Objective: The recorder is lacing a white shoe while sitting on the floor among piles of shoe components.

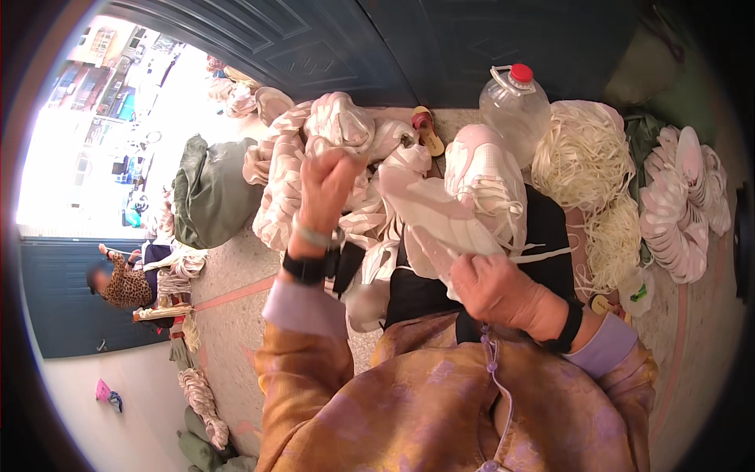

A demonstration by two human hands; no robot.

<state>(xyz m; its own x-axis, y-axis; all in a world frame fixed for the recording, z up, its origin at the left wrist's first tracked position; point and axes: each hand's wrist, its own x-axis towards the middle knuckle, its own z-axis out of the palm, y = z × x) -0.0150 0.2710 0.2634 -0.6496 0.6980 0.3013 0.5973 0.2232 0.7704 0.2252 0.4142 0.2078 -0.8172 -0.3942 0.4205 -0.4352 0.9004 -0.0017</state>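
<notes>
Over my lap lies a white shoe upper, its lower end pinched in my closed right hand. Just beyond it, on the dark cloth across my lap, rests another white sneaker upper with laces threaded through its eyelets. A loose lace end sticks out to the right from near my right hand. My left hand is raised in a fist to the left of these, in front of the piled uppers; whatever its fingers hold is hidden.
White shoe uppers pile up ahead. A clear red-capped jug stands beside a heap of cream laces. More stacked uppers lie far right. Left are a green sack and a seated person. Dark doors stand behind.
</notes>
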